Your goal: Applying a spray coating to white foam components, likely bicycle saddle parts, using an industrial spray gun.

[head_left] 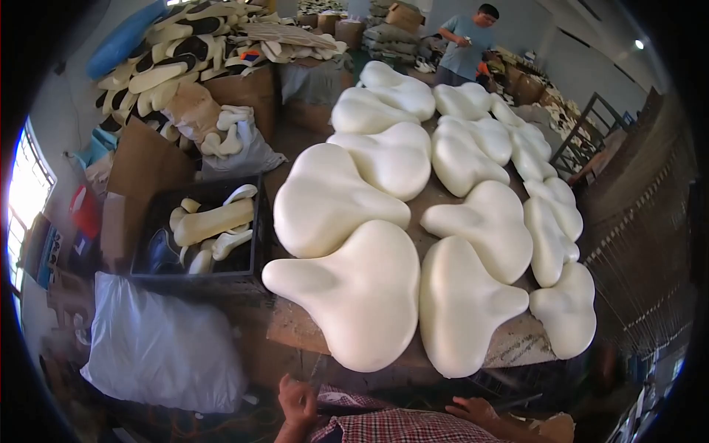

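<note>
Several smooth cream-white foam saddle pads (365, 295) lie close together on a worn wooden table (299, 328), some overlapping. Just short of the table's near edge, my left hand (297, 401) is raised in front of the checked apron, its fingers loosely bent and apart, with nothing seen in them. My right hand (473, 408) is low at the right side of the apron, fingers stretched toward the left and apparently empty. Neither hand touches a pad. The nearest pad to my right hand is the upright one (459, 317) at the front edge.
Left of the table stands a black crate (196, 277) with foam pieces (214, 221), and below it a stuffed white plastic bag (162, 347). Foam offcuts (159, 77) are heaped at the back left. A person (465, 48) stands beyond the table. Dark racking (642, 236) runs along the right.
</note>
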{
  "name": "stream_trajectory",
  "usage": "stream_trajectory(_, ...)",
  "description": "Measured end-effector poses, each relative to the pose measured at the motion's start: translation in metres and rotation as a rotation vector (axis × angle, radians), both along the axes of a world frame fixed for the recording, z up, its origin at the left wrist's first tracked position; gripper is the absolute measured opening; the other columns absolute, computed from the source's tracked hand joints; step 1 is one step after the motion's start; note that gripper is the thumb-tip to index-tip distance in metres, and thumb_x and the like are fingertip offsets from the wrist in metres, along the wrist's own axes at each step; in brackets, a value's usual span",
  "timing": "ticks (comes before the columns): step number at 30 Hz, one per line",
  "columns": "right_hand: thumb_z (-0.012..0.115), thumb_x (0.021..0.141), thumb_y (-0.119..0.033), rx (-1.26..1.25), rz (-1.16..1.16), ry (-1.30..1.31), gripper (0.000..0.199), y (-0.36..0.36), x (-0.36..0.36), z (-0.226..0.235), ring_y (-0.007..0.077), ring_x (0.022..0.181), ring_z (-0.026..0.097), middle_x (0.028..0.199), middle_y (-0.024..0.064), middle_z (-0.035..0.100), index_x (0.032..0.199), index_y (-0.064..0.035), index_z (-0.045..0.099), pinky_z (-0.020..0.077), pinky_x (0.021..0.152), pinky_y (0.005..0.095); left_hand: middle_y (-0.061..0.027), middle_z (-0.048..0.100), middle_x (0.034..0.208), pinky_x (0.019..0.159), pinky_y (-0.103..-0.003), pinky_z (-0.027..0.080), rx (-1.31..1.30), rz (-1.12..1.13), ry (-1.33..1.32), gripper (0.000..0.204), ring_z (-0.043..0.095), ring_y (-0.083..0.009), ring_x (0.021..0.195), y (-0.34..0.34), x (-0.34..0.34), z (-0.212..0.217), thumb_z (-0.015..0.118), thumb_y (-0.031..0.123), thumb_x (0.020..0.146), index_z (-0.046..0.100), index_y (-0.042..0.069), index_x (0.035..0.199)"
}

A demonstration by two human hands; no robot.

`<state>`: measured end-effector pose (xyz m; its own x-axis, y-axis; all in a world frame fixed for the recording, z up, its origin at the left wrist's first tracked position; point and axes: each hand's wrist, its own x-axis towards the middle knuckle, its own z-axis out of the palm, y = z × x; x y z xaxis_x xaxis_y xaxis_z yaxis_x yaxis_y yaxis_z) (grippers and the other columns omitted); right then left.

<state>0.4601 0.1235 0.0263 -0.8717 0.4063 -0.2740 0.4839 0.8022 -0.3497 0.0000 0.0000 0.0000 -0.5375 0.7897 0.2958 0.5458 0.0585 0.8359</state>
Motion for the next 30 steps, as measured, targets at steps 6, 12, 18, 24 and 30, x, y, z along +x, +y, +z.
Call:
stream_trajectory(6, 0.066, 0.070, -0.031, -0.082, -0.055, 0.043, 0.076, 0.000, -0.069, 0.018, 0.0334, 0.099, 0.058, 0.124, 0.0147, 0.053, 0.141, -0.0218, 0.042, 0.0478, 0.084, 0.0456, -0.0089, 0.060, 0.064, 0.100, -0.052, 0.038, 0.020, -0.112, 0.059, 0.003, 0.060, -0.0297, 0.064, 0.016, -0.067, -0.006, 0.059, 0.010, 0.068, 0.060, 0.008, 0.066)
stream_trajectory(12, 0.064, 0.078, -0.019, 0.028, -0.059, 0.182, 0.048, 0.004, -0.179, 0.037, 0.0313, 0.095, 0.062, 0.126, 0.0153, 0.054, 0.126, -0.0183, 0.057, 0.0526, 0.078, 0.0421, -0.0083, 0.060, 0.065, 0.100, -0.050, 0.037, 0.013, -0.160, 0.023, 0.005, 0.061, -0.0289, 0.065, 0.056, -0.170, -0.006, 0.058, 0.010, 0.070, 0.060, 0.008, 0.066)
stream_trajectory(18, 0.065, 0.078, -0.021, 0.022, -0.032, 0.278, 0.059, 0.017, -0.292, 0.049, 0.0383, 0.117, 0.053, 0.138, 0.0217, 0.041, 0.135, -0.0177, 0.050, 0.0463, 0.093, 0.0474, -0.0096, 0.061, 0.065, 0.080, -0.041, 0.048, 0.034, -0.181, 0.056, 0.009, 0.061, -0.0300, 0.066, 0.116, -0.287, -0.008, 0.059, 0.009, 0.072, 0.060, 0.004, 0.065)
stream_trajectory(24, 0.065, 0.075, -0.011, 0.096, -0.015, 0.297, 0.060, 0.048, -0.396, 0.054, 0.0413, 0.116, 0.051, 0.139, 0.0270, 0.038, 0.133, -0.0094, 0.050, 0.0467, 0.091, 0.0474, -0.0096, 0.066, 0.069, 0.064, -0.030, 0.048, -0.042, 0.037, -0.187, 0.013, 0.063, -0.0166, 0.066, 0.189, -0.385, -0.021, 0.064, 0.011, 0.077, 0.067, -0.001, 0.074)
stream_trajectory(30, 0.069, 0.071, -0.014, 0.208, -0.019, 0.470, 0.052, 0.102, -0.498, 0.046, 0.0361, 0.097, 0.058, 0.135, 0.0256, 0.043, 0.120, -0.0048, 0.057, 0.0509, 0.077, 0.0447, -0.0123, 0.063, 0.085, 0.074, -0.033, 0.047, 0.212, 0.598, -0.301, 0.031, 0.060, -0.0200, 0.080, 0.296, -0.455, -0.031, 0.063, 0.028, 0.088, 0.063, -0.001, 0.098)
